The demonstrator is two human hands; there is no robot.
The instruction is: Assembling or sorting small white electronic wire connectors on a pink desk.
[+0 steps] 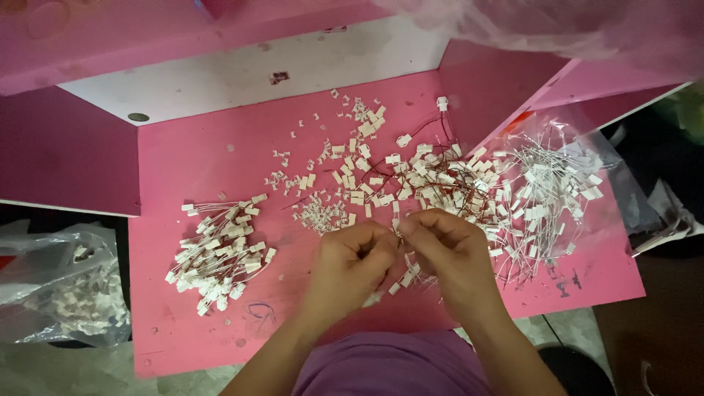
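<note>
Pink tabletop (183,158), scuffed and ink-marked, bundled pile of wired white connectors (220,253) at left, loose white connector housings (334,176) scattered mid-surface, tangle of red-wired connectors (433,183), clear plastic bag of white-wired connectors (546,194) at right

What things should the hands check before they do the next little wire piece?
1. Both hands on one piece: ok. The left hand and right hand pinch together over thin wires with small white connectors.
2. Piece seated properly: cannot tell, the fingers hide it.
3. Finished bundle kept apart: ok. The tidy bundle lies left of the hands, apart from them.
4. Loose white connectors within reach: ok. The scattered connectors lie just beyond the hands.
5. Wire supply sorted: not ok. The tangled pile of red wires runs into the white wires on the clear bag.
</note>
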